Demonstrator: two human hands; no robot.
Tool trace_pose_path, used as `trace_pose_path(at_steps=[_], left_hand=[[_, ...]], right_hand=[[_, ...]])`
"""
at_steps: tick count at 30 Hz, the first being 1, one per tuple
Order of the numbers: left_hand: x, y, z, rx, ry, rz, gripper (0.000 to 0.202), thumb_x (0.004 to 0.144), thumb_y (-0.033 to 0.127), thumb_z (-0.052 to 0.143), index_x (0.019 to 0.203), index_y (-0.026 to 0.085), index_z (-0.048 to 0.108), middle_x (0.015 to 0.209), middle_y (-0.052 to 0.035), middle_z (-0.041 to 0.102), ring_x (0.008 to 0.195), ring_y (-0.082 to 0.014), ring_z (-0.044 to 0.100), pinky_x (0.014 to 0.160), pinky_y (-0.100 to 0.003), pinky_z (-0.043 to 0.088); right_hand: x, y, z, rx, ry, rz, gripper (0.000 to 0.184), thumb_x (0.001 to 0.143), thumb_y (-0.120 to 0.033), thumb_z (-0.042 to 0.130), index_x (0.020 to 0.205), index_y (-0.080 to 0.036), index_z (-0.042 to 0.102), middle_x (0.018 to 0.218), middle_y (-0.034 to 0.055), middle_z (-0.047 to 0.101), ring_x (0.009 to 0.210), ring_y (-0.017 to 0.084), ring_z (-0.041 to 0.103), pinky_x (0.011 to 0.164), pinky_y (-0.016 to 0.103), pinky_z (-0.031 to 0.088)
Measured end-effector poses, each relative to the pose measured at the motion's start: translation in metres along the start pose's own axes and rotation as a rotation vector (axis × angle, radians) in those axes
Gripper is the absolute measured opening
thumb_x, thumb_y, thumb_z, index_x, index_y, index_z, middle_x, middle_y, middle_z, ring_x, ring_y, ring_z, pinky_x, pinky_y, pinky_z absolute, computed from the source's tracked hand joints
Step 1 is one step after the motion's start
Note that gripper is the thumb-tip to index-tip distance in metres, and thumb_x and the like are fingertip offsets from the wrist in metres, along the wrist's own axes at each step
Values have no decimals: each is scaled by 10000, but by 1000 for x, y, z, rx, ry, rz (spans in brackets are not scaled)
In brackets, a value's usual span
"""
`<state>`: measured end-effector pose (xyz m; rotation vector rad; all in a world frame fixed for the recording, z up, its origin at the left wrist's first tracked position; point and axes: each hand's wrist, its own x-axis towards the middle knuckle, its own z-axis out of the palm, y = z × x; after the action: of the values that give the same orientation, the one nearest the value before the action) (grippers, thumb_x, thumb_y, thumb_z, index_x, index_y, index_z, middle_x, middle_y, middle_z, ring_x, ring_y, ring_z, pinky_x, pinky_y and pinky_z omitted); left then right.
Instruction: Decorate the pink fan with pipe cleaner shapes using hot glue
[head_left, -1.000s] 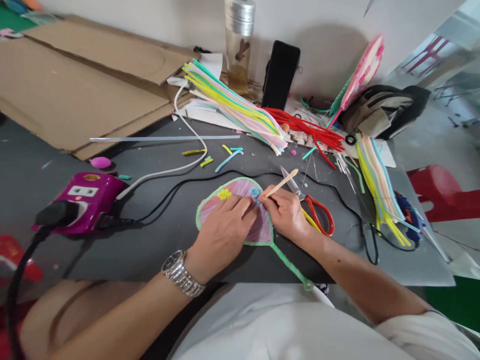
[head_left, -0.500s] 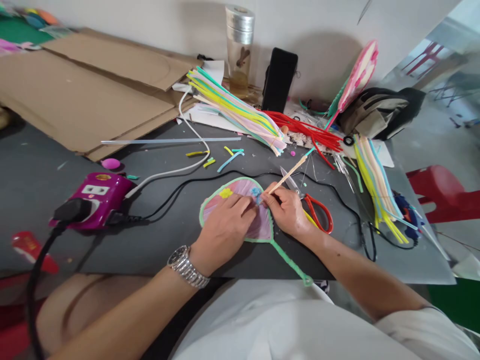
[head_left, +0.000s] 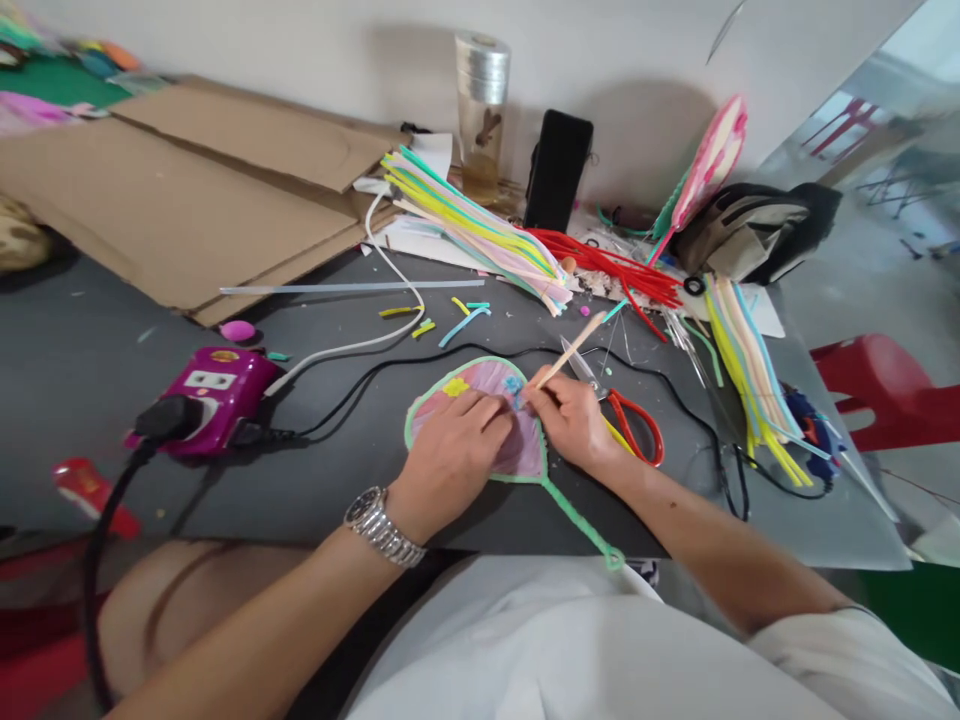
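Observation:
A fan-shaped piece (head_left: 525,450) with pink and purple fill, a green fuzzy pipe-cleaner rim and a looped green handle lies on the table. It bears a yellow flower (head_left: 456,386) and a small blue flower (head_left: 514,383). My left hand (head_left: 457,445) rests over its middle, fingers bent and pressed together at its surface; their tips are hidden. At the fan's right edge, my right hand (head_left: 570,415) is closed on a pale peach stick (head_left: 571,350), beside the blue flower. Red-handled scissors (head_left: 634,425) lie just right of this hand, partly covered.
Behind the hands run a black cable (head_left: 375,365) and a white cord (head_left: 322,350). A purple power socket (head_left: 217,400) stands left. Pipe-cleaner bundles (head_left: 480,230), red pipe cleaners (head_left: 615,265), a bottle (head_left: 481,120), a phone (head_left: 559,170) and cardboard (head_left: 187,200) lie farther back.
The view has shifted slightly, so the table appears a little lower and farther right. The stick in my right hand is tilted a bit more steeply. Both hands stay at the fan.

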<state>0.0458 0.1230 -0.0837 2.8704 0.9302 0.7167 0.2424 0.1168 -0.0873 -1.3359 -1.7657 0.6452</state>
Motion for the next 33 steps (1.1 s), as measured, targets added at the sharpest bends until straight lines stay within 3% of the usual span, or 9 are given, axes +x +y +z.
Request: trace_pose_path(at_steps=[2,4,9,16,23,25,29,33], left_hand=[[1,0,-2,2,3,9,188,1012,126,493,967,141,675,1004,-89,687,875,-227,569,798,-389,513],[1,1,-3,8,-2,6,200,1022,135,477,993,140,675,1021,-93,683,891,-228,568,812,-388,508],[1,1,-5,35,-88,-17,237,1029,160,493,1192,135,665,1091,-103,662,965,-247,563,839,-398,495],[1,0,1,21,-67,-6,191,1002,153,513,1079,129,686,1044,-116,645,910,-259,547,774,-408,487],[3,1,-1,-19,-65,-19,236,1004,128,477,1119,114,682,1017,-123,635,925,-267,536,764,-400,477],[2,0,-1,-8,-54,-6,231,1004,133,485,1099,113,694,1003,-121,638,914,-262,536,776,-397,480],[1,-2,3,11,-62,1,204,994,149,526,1072,138,715,1064,-118,655,942,-258,551,827,-407,487],[0,-4,5,14,-73,5,221,1007,177,517,1110,143,709,1085,-115,656,971,-263,560,865,-425,481]], right_hand=[[0,0,-3,117,80,143,236,1004,-344,552,817,-210,604,688,2,655,580,136,580,600,265,470],[0,-1,-5,131,102,188,224,990,-346,569,814,-212,608,679,-5,659,568,131,578,590,258,471],[1,-4,-4,11,71,94,237,985,-282,545,768,-208,604,719,6,648,653,139,615,652,264,477],[1,-4,0,-64,4,-34,278,1024,-275,504,775,-201,603,763,34,642,698,153,600,685,288,476],[3,1,6,-232,-53,-154,312,1042,-302,455,771,-214,581,729,40,624,700,172,586,675,304,441],[4,2,6,-166,-27,-106,300,1023,-295,481,750,-214,574,730,34,629,686,166,591,669,298,448],[4,4,1,55,82,147,230,982,-320,549,779,-217,585,669,-4,636,590,142,584,609,272,462],[2,3,-2,38,97,138,242,977,-324,555,762,-217,581,690,-4,640,633,145,606,645,274,464]])
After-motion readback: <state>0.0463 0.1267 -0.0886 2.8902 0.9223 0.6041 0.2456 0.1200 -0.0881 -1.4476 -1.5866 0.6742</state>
